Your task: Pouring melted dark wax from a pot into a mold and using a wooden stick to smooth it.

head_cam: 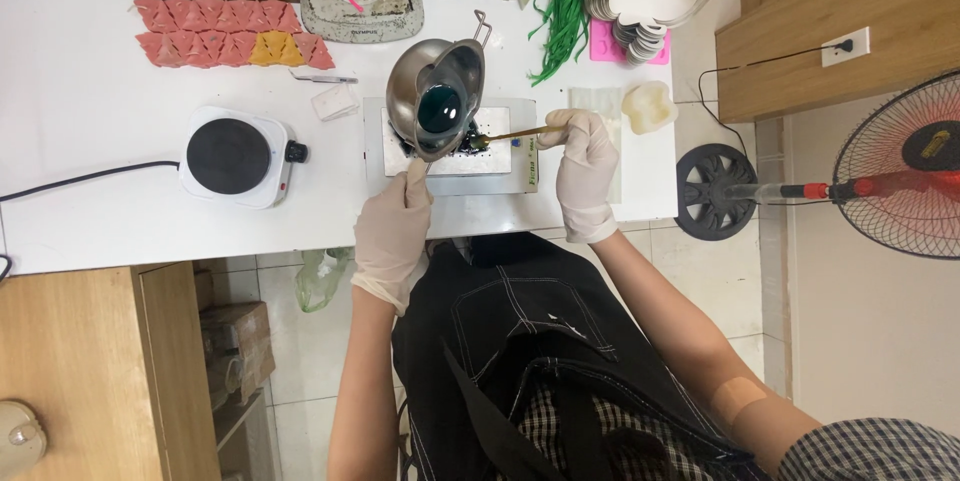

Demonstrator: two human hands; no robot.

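Nearest to us is the black apron (520, 341), and above it our two gloved hands work at the white table (80, 121). Our left hand (395, 231) is closed around the handle of a steel pot (437, 96); the pot is tilted, with dark green liquid (438, 109) inside, and its spout hangs over a flat grey scale (450, 151) just beyond the fingers. Our right hand (583, 166) pinches a thin wooden stick (515, 134) between thumb and fingers; the stick points to the left, and its tip is at a small dark green object (470, 141) on the scale, under the pot. We cannot tell if the tip touches the liquid. To the left of the left hand, well apart, stands a small white hotplate (238, 156) with a black top and a knob. Further beyond it lie pink and orange tree shapes (230, 36) in rows. Beyond the right hand we see a bunch of green strands (562, 11), and just beside this hand, to the right, a pale mould (650, 106). On the floor to the right stands a fan (900, 171).
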